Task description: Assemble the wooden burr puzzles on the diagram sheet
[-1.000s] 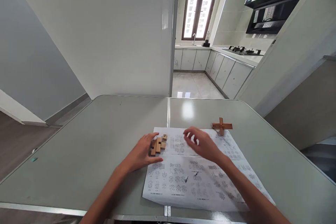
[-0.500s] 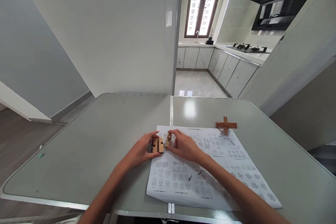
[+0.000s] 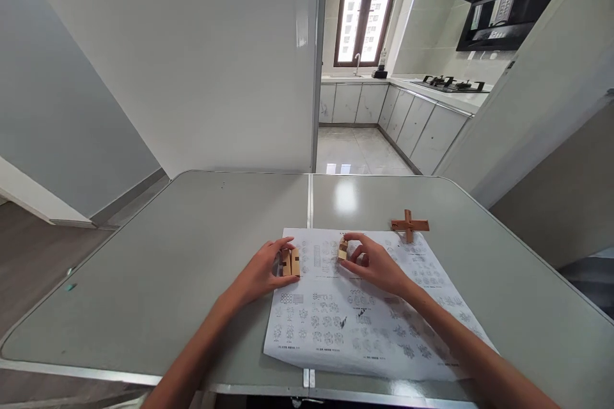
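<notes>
At the left edge of a printed diagram sheet [image 3: 330,323], my left hand [image 3: 266,268] grips a pair of light wooden puzzle pieces [image 3: 290,262] side by side, thumb at their near ends and fingers at their far ends. My right hand [image 3: 377,262] pinches a small notched wooden puzzle piece [image 3: 342,249] between thumb and fingertips over the upper middle of the sheet. A gap of bare paper separates the two hands. Beyond my right hand, a cross of darker wooden pieces [image 3: 409,225] lies at the sheet's far right corner.
The grey table [image 3: 144,281] has a metal seam [image 3: 309,201] down its middle and a metal-edged rim. A tiny green bit [image 3: 71,287] lies near its left edge. Past the table, a doorway opens to a kitchen with a gas stove [image 3: 453,84].
My right hand has moved right, carrying the small notched piece away from the pair. My left hand keeps its grip in about the same place. The view has shifted slightly.
</notes>
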`<action>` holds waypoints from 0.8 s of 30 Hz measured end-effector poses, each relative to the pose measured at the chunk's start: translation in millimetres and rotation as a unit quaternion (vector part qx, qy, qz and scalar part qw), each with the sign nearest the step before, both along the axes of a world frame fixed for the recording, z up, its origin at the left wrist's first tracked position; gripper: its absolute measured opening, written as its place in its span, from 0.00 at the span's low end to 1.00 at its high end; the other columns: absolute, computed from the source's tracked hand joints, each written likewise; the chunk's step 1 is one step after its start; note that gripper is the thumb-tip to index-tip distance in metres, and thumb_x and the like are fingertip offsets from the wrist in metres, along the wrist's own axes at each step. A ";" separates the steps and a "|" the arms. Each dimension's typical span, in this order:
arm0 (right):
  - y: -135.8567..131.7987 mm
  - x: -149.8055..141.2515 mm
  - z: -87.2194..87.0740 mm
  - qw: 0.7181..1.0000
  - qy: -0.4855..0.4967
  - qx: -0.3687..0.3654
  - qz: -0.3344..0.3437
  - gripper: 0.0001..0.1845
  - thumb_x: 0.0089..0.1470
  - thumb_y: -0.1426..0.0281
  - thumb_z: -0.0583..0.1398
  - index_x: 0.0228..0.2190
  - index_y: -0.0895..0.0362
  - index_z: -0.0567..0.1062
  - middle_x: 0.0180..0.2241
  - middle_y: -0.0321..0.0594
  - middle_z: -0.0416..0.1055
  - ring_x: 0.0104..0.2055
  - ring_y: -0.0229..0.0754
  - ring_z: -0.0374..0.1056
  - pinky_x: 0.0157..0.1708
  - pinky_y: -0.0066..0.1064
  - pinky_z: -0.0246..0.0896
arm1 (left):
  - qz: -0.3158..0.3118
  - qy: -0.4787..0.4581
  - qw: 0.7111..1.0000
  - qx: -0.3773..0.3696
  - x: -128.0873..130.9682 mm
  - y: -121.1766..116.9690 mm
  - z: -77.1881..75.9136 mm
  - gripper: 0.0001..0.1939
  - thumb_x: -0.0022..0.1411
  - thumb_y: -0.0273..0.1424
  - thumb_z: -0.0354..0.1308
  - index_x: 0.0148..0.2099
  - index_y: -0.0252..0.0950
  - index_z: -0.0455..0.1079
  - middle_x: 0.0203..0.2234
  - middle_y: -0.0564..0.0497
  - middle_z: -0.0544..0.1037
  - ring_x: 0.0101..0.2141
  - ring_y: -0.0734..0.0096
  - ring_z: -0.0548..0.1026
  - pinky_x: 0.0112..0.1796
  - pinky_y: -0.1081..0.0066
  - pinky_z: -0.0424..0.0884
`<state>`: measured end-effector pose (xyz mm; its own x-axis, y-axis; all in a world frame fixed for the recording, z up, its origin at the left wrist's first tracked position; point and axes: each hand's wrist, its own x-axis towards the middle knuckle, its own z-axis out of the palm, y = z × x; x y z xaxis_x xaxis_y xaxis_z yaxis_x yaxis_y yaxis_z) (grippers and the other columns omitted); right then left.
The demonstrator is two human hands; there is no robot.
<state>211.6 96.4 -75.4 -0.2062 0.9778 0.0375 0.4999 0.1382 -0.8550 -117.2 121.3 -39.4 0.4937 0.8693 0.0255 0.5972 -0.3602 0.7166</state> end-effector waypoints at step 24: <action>2.5 14.4 -1.3 0.963 0.246 -0.025 -0.109 0.37 0.51 0.50 0.71 0.57 0.51 0.70 0.37 0.37 0.74 0.36 0.43 0.71 0.36 0.35 0.69 | -0.053 -0.190 0.977 -0.087 91.0 13.3 -10.0 0.34 0.51 0.47 0.75 0.57 0.40 0.75 0.51 0.43 0.79 0.51 0.52 0.74 0.55 0.55 0.68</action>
